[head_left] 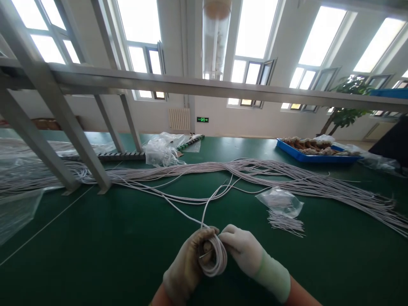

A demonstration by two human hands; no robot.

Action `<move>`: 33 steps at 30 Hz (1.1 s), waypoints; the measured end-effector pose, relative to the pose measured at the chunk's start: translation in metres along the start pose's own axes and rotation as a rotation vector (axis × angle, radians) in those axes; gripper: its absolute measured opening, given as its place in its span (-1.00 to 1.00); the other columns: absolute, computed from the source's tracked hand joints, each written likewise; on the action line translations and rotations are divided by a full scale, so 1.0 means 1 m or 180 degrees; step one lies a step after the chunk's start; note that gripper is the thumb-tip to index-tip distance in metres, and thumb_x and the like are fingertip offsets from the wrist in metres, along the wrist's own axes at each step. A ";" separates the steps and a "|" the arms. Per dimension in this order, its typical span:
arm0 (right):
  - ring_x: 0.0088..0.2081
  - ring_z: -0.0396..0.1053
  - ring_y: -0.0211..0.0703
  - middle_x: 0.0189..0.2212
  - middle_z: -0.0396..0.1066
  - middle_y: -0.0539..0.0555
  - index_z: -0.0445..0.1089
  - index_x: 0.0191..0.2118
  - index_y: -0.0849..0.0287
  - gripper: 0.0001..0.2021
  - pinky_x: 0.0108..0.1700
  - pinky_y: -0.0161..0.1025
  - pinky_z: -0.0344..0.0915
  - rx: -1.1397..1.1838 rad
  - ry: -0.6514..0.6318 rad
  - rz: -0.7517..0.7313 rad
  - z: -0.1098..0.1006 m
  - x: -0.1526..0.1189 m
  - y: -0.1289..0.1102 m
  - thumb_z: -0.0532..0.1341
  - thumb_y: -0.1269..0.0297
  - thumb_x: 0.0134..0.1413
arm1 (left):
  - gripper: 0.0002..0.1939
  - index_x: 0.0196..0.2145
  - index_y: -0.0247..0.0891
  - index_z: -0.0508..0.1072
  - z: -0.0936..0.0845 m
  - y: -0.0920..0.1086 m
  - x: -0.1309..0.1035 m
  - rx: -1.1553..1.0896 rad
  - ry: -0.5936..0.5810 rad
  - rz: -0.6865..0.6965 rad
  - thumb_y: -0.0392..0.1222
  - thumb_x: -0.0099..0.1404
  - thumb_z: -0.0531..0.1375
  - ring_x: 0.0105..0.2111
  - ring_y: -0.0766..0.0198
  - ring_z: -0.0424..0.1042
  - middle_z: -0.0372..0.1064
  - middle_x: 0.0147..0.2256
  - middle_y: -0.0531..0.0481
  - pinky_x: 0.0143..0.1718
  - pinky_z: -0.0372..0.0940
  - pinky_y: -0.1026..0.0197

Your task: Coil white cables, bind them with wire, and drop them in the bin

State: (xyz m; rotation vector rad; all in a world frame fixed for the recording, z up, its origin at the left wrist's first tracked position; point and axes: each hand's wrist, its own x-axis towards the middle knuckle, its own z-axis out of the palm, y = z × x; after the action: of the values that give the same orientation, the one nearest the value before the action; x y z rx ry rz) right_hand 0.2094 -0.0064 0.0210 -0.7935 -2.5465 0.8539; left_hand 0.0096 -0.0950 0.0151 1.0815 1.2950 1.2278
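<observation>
In a stained, light work glove, my left hand [188, 261] is closed around a coil of pale grey-white cable [219, 257]. A thin, light strip [205, 254] crosses the coil's opening near the left fingers. My right hand [244, 248], in a white glove with a pale green cuff, has its thumb and fingers pressed together at the coil's upper right edge. What lies between those fingertips is hidden. From the top of the coil, cable runs up toward a long bundle of the same cable [178, 171] across the table.
Short, thin white strips [287, 223] lie under a clear plastic bag [282, 202] to the right. A blue tray [314, 156] of brownish parts stands farther back. Crumpled plastic [164, 148] sits beyond the bundle. Metal frame legs [75, 127] stand on the green table [127, 255] at left.
</observation>
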 end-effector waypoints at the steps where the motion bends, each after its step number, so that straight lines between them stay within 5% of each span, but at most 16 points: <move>1: -0.23 0.45 -0.12 -0.17 0.44 0.07 0.50 -0.11 0.10 -0.77 -0.19 -0.23 0.44 0.0111 0.0044 0.0032 0.003 0.001 -0.002 0.09 0.42 0.32 | -0.47 -0.06 -0.13 0.56 0.000 0.002 0.000 0.0013 -0.0010 0.0011 -0.26 -0.06 0.44 0.07 -0.14 0.42 0.51 0.01 -0.11 0.22 0.30 -0.14; 10: -0.14 0.46 0.01 -0.11 0.46 0.14 0.36 0.12 0.13 -0.64 -0.09 -0.09 0.46 0.1268 0.0151 0.0341 0.002 -0.005 -0.016 0.12 0.18 0.26 | -0.44 0.08 -0.21 0.45 0.003 0.005 0.002 0.0294 0.0011 -0.0372 -0.23 0.11 0.38 0.13 -0.18 0.37 0.43 0.09 -0.20 0.24 0.24 -0.22; 15: 0.05 0.41 0.17 0.09 0.37 0.20 0.14 0.32 0.10 -0.22 0.06 0.03 0.44 0.0476 0.0324 0.0970 0.019 -0.003 -0.032 0.38 0.11 -0.01 | -0.45 0.12 -0.26 0.41 0.007 0.005 0.001 0.0053 0.0018 -0.0751 -0.16 0.18 0.35 0.13 -0.16 0.37 0.42 0.10 -0.22 0.25 0.22 -0.22; 19: 0.11 0.39 0.27 0.15 0.36 0.26 0.08 0.37 0.16 -0.19 0.09 0.12 0.44 0.0176 0.0427 0.1316 0.033 0.006 -0.037 0.34 0.17 0.03 | -0.44 0.11 -0.16 0.44 0.005 -0.002 0.002 -0.0269 -0.0013 -0.0640 -0.10 0.16 0.38 0.16 -0.21 0.34 0.41 0.11 -0.18 0.23 0.24 -0.24; 27: -0.05 0.50 0.15 0.05 0.47 0.29 0.12 0.38 0.19 -0.50 -0.04 0.07 0.54 -0.0464 0.0982 0.0146 0.046 0.000 -0.027 -0.03 0.24 0.40 | -0.51 0.11 -0.20 0.44 0.005 0.005 0.003 -0.0069 0.0051 -0.0665 -0.18 0.21 0.32 0.16 -0.13 0.36 0.43 0.10 -0.18 0.27 0.25 -0.12; 33: 0.11 0.42 0.18 0.22 0.34 0.28 0.17 0.37 0.16 -0.52 0.07 0.06 0.51 -0.0722 0.1009 0.0058 0.043 -0.003 -0.018 -0.05 0.25 0.42 | -0.45 0.07 -0.11 0.48 0.009 0.008 0.000 0.0096 0.0136 -0.0577 -0.16 0.10 0.41 0.16 -0.18 0.34 0.44 0.11 -0.12 0.30 0.19 -0.19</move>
State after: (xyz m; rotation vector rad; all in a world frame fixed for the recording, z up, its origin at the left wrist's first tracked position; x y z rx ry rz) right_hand 0.1842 -0.0394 -0.0012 -0.9376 -2.3771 0.4072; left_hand 0.0182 -0.0930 0.0236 0.9413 1.4158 1.1036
